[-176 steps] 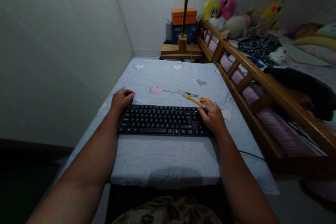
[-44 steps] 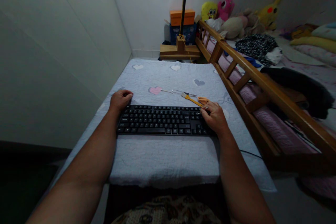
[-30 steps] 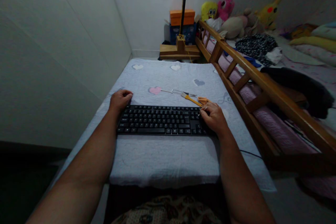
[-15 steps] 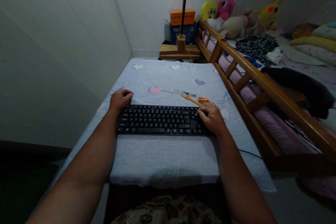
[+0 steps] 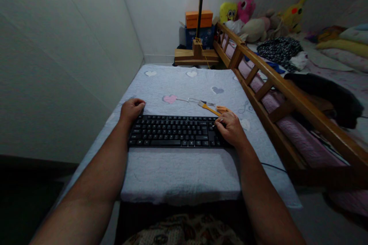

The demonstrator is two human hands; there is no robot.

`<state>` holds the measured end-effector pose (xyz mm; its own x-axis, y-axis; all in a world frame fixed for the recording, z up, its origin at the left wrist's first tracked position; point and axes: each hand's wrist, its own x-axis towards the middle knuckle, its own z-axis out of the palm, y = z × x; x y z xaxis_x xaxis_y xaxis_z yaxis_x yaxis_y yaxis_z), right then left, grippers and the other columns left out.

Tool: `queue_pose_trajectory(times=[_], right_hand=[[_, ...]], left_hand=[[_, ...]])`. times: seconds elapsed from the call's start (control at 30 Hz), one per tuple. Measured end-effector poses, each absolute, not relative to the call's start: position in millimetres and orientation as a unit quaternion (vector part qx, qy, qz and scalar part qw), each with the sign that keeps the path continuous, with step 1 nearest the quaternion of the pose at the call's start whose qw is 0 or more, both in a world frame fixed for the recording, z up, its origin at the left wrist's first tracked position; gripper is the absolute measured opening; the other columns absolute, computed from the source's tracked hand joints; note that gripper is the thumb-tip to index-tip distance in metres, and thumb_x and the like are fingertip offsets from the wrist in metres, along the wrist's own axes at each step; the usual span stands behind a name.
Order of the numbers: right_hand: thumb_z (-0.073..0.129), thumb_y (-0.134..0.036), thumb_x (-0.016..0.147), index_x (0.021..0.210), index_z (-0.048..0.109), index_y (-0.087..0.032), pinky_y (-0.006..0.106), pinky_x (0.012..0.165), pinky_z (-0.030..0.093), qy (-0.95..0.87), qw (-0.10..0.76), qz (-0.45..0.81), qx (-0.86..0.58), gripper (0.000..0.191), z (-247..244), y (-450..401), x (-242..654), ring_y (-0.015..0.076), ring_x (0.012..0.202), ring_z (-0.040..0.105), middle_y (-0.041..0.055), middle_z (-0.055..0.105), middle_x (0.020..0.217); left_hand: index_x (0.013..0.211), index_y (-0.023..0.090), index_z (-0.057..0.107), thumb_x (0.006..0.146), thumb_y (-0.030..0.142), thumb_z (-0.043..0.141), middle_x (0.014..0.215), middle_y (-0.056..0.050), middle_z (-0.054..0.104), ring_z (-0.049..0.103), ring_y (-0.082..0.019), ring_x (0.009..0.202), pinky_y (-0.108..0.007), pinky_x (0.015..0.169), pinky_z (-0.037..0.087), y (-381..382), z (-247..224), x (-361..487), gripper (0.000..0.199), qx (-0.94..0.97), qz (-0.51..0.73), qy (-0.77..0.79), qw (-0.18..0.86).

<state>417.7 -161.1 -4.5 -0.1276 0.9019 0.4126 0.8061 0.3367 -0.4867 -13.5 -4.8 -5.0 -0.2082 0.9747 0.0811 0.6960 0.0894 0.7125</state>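
The black keyboard [image 5: 169, 132] is lying between the two hands, its long side running crosswise from one to the other. Its far left corner is being bordered by the left hand [image 5: 131, 109], whose fingers are being curled in toward the thumb; whether the corner is being gripped cannot be told. Its right end is being partly covered by the right hand [image 5: 230, 126], in which a slim stick [image 5: 214, 125] is being pinched between thumb and fingers, the pale tip being pointed leftward over the keys. Whether a key is being touched by the tip cannot be made out.

Just beyond the right hand, an orange item [image 5: 222, 109] is resting, and beside it a yellow-handled brush [image 5: 209, 109] is lying with its bristles being turned away and to the left. Farther beyond the keyboard, between the hands but nearer the right, a thin wire tool [image 5: 206, 102] is lying. Everything is being carried by the cloth-covered surface [image 5: 178, 172], and a dark cable [image 5: 273, 166] is trailing right of the right forearm.
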Motion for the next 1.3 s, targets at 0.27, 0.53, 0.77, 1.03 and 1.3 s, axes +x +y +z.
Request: queue_pose_trajectory(times=[0.27, 0.53, 0.77, 1.03, 1.3], right_hand=[[0.065, -0.022, 0.1, 0.083, 0.076, -0.027, 0.058, 0.107, 0.054, -0.749, 0.326, 0.064, -0.573, 0.021, -4, -171, 414, 0.0311, 0.099, 0.07, 0.0071, 0.078, 0.093], [0.066, -0.023, 0.101, 0.085, 0.077, -0.027, 0.056, 0.102, 0.053, -0.737, 0.338, 0.067, -0.582, 0.02, -7, -183, 411, 0.032, 0.102, 0.071, 0.0086, 0.08, 0.097], [0.066, -0.023, 0.103, 0.089, 0.078, -0.027, 0.057, 0.106, 0.052, -0.723, 0.347, 0.054, -0.595, 0.019, -11, -180, 409, 0.0333, 0.107, 0.069, 0.0096, 0.08, 0.1], [0.066, -0.023, 0.101, 0.089, 0.079, -0.028, 0.058, 0.106, 0.052, -0.718, 0.364, 0.042, -0.592, 0.019, -13, -179, 407, 0.033, 0.106, 0.069, 0.0083, 0.08, 0.097], [0.063, -0.02, 0.099, 0.08, 0.074, -0.027, 0.057, 0.105, 0.052, -0.724, 0.363, 0.053, -0.584, 0.023, -9, -185, 405, 0.0318, 0.101, 0.071, 0.0079, 0.08, 0.095]], left_hand=[[0.081, 0.025, 0.078, 0.074, 0.035, 0.068, 0.095, -0.005, 0.084, 0.077, -0.03, 0.101, -0.037, 0.1, 0.061, -2, -8, -15, 0.015, 0.595, 0.321, 0.706, 0.211], [0.079, 0.025, 0.078, 0.073, 0.033, 0.068, 0.087, -0.005, 0.082, 0.076, -0.03, 0.097, -0.037, 0.096, 0.061, -5, -4, -11, 0.014, 0.593, 0.321, 0.707, 0.213], [0.082, 0.025, 0.079, 0.074, 0.036, 0.069, 0.092, -0.006, 0.083, 0.076, -0.03, 0.099, -0.038, 0.097, 0.061, -4, -7, -14, 0.017, 0.597, 0.317, 0.708, 0.205], [0.083, 0.026, 0.079, 0.074, 0.036, 0.069, 0.092, -0.005, 0.084, 0.077, -0.03, 0.101, -0.036, 0.098, 0.061, -4, -8, -15, 0.017, 0.594, 0.321, 0.707, 0.209], [0.084, 0.025, 0.079, 0.075, 0.035, 0.069, 0.1, -0.006, 0.085, 0.078, -0.03, 0.103, -0.037, 0.102, 0.06, -1, -11, -17, 0.017, 0.598, 0.318, 0.706, 0.206]])
